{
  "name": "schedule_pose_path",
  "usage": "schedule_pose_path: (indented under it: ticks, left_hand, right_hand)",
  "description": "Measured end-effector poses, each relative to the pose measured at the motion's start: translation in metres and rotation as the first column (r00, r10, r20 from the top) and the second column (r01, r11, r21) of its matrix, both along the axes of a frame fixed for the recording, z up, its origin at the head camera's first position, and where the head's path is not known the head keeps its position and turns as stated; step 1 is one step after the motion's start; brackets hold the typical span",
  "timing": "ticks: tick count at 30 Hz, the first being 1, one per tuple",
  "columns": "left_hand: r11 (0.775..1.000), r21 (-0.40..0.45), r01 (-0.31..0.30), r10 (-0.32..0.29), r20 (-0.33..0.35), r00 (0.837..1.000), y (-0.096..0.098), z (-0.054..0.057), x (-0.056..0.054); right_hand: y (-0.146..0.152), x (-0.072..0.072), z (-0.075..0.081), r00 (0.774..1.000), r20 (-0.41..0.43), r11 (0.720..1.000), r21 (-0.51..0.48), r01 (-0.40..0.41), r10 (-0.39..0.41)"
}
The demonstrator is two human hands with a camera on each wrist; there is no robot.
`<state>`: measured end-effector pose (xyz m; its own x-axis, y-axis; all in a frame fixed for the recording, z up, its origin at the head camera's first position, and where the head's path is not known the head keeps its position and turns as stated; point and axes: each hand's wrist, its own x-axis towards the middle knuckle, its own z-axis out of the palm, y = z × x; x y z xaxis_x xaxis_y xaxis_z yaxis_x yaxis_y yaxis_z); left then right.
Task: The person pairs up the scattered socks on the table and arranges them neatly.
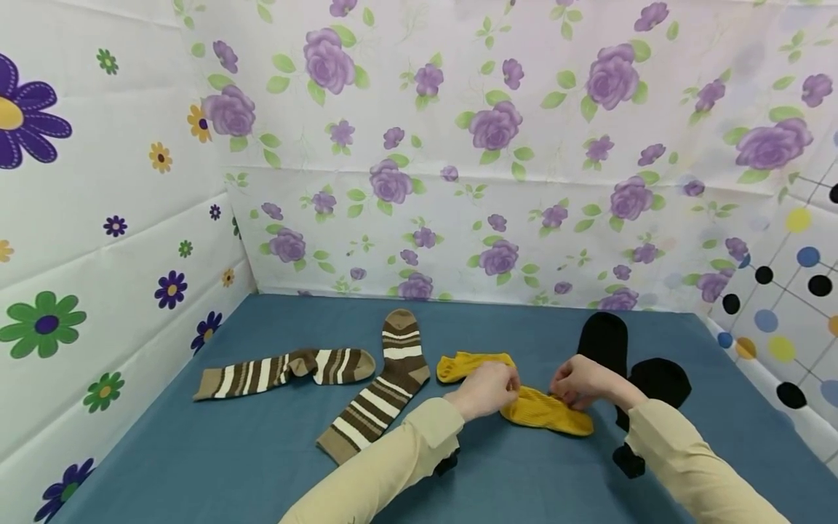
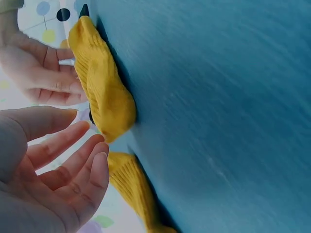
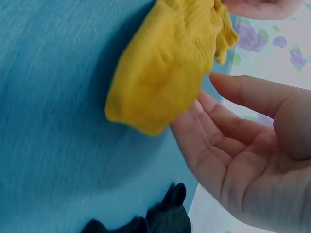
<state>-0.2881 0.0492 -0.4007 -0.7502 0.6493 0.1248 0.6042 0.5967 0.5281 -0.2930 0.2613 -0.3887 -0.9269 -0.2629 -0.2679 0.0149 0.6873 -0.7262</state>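
Fingers (image 3: 192,141) loosely spread, right hand (image 1: 585,381) touches a yellow sock (image 1: 546,413), left hand (image 1: 486,391) just beside it.

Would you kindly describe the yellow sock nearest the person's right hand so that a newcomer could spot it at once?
On the blue table, look between the striped socks at left and the black socks at right. There, by the right hand, lies a ribbed yellow sock. It is nearer the person and the black socks than the other yellow sock.
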Motion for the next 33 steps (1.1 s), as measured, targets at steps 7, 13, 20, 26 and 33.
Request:
schedule_pose_path:
  ticks: [7, 13, 20, 26, 33]
  left_hand:
    - [0.992, -0.123, 0.017, -0.031, -0.109, 0.994, 0.019, 0.000, 0.007]
    - [0.981, -0.190, 0.025, -0.059, -0.178, 0.982, 0.036, 0.003, 0.015]
    - [0.972, -0.234, 0.019, -0.071, -0.217, 0.973, 0.056, 0.008, 0.024]
    - [0.958, -0.287, 0.015, -0.084, -0.228, 0.970, 0.071, 0.007, 0.030]
    - [0.948, -0.318, 0.004, -0.101, -0.289, 0.952, 0.081, 0.001, 0.033]
  right_hand:
    - [0.013, -0.003, 0.003, 0.999, -0.028, 0.999, 0.010, 0.040, -0.039]
    - [0.027, -0.005, 0.001, 0.997, -0.039, 0.998, 0.014, 0.064, -0.064]
    - [0.035, -0.007, -0.001, 0.994, -0.074, 0.995, 0.035, 0.089, -0.086]
    - [0.039, -0.007, -0.001, 0.991, -0.072, 0.993, 0.013, 0.114, -0.113]
    - [0.042, -0.005, 0.001, 0.989, -0.060, 0.991, -0.002, 0.135, -0.135]
